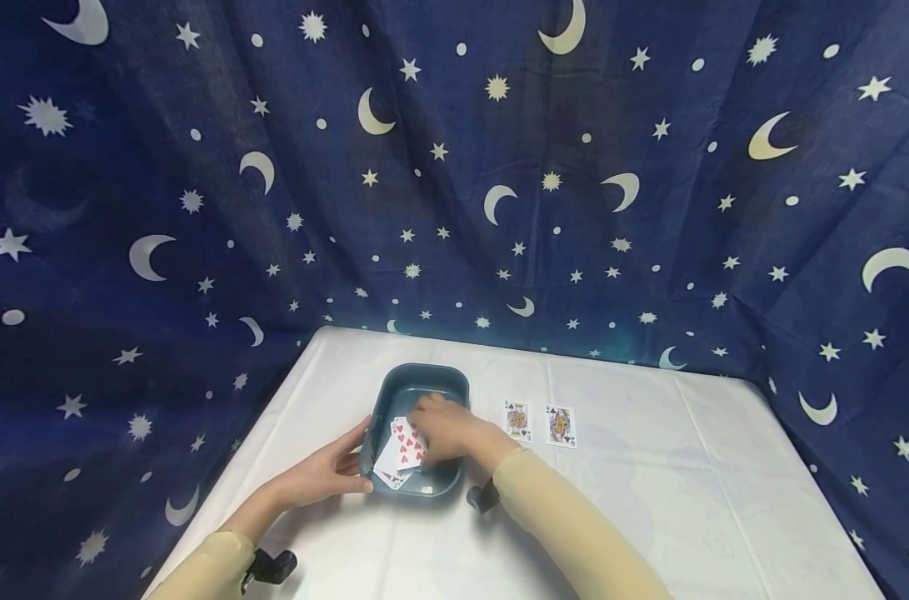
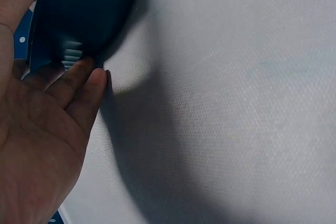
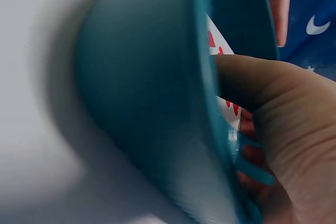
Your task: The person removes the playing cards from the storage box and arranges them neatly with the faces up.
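Note:
A dark teal plastic tray (image 1: 454, 379) stands on the white-covered table. In it, toward the near left, lie overlapping playing cards (image 1: 385, 462), with a red hearts card (image 1: 407, 443) uppermost. My right hand (image 1: 445, 425) reaches into the tray and pinches the hearts card at its right edge; the right wrist view shows the thumb (image 3: 241, 74) over its face. Against the tray's left side rests my left hand (image 1: 322, 475), its fingers (image 2: 86, 98) fairly straight along the outer wall and its thumb near the front corner.
Two face cards lie face up to the right of the tray: a king (image 1: 517, 421) and, beside it, a queen (image 1: 561, 426). A dark blue curtain (image 1: 454, 208) with moons and stars hangs behind the table and along its sides.

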### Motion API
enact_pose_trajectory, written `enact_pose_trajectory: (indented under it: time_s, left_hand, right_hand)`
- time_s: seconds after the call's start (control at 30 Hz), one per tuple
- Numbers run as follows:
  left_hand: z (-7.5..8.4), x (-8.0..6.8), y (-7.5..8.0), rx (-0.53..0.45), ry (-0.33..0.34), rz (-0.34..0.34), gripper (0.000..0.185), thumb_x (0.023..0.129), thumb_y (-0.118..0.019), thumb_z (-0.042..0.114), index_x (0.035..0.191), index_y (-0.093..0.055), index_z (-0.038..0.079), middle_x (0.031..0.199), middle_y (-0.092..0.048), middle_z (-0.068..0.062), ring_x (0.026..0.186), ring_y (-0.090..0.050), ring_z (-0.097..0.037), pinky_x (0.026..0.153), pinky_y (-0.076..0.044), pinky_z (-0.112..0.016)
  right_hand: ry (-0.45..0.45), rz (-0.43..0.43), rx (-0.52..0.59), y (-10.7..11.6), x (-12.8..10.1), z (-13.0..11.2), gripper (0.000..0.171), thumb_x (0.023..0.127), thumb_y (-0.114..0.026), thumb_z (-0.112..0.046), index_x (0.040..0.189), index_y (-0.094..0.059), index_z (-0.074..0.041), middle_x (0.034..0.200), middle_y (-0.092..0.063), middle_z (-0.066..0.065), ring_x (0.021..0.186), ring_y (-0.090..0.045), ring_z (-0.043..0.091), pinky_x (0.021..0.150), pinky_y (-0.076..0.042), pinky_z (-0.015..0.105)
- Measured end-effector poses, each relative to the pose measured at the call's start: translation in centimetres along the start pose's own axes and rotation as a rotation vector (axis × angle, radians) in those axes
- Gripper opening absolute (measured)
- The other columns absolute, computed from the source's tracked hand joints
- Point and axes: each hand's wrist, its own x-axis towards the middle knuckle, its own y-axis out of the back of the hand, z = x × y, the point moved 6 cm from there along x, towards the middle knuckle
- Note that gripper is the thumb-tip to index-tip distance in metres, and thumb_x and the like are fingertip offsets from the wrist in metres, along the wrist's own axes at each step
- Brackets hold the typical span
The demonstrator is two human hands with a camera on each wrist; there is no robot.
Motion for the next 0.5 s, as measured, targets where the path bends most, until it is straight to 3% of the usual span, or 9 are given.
enact_pose_trajectory:
  time_s: [0.5]
  left_hand:
    - [-0.1, 0.1, -0.1, -0.043, 0.007, -0.003, 0.107, 0.089, -0.082, 0.017, 0.166, -0.008, 0.019, 0.169, -0.011, -0.020, 0.145, -0.037, -0.042, 0.110, -0.045, -0.028]
  right_hand:
    - [-0.024, 0.109, 0.127, 4.4, -3.2, 2.2, 0.085, 0.072, -0.092, -0.040, 0.146, -0.057, -0.019, 0.142, -0.053, 0.001, 0.132, -0.042, 0.019, 0.115, -0.041, 0.034]
